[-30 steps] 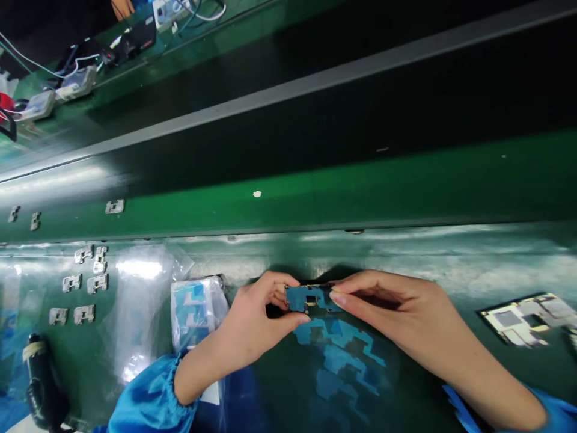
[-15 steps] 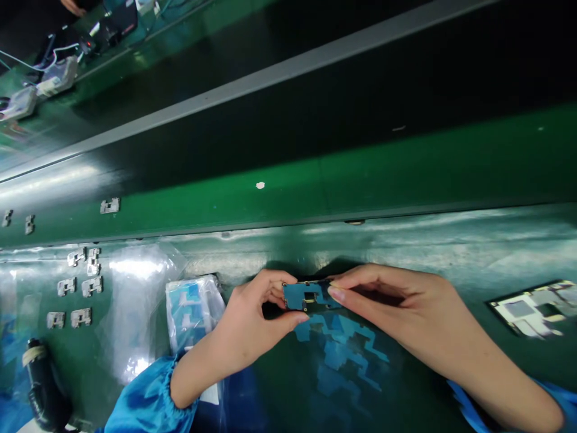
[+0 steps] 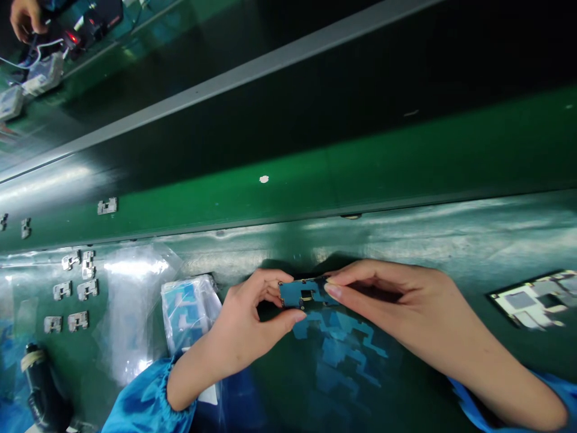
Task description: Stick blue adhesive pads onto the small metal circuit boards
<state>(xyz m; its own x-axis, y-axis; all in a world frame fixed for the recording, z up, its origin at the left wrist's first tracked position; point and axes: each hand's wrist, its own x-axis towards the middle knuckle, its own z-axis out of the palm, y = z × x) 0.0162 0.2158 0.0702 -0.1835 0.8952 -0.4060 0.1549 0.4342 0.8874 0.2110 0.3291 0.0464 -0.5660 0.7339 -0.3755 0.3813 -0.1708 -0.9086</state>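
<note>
A small blue circuit board [image 3: 305,293] with a square cut-out is held just above the green work mat, near the middle of the view. My left hand [image 3: 246,325] pinches its left end between thumb and fingers. My right hand [image 3: 387,300] grips its right end with the fingertips pressed together. Directly below the board, several blue film pieces [image 3: 340,352] lie on the mat. Both sleeves are blue.
Several small metal brackets [image 3: 71,291] lie in rows at the left, beside a clear plastic bag [image 3: 135,300] and a packet of blue parts [image 3: 189,310]. A silver-shielded board [image 3: 534,300] lies at the right. A dark cylindrical tool [image 3: 40,385] sits bottom left. Another person's hand [image 3: 24,18] works top left.
Both hands keep hold of the blue board in much the same pose. The view has drifted slightly, so everything sits a little further left and up.
</note>
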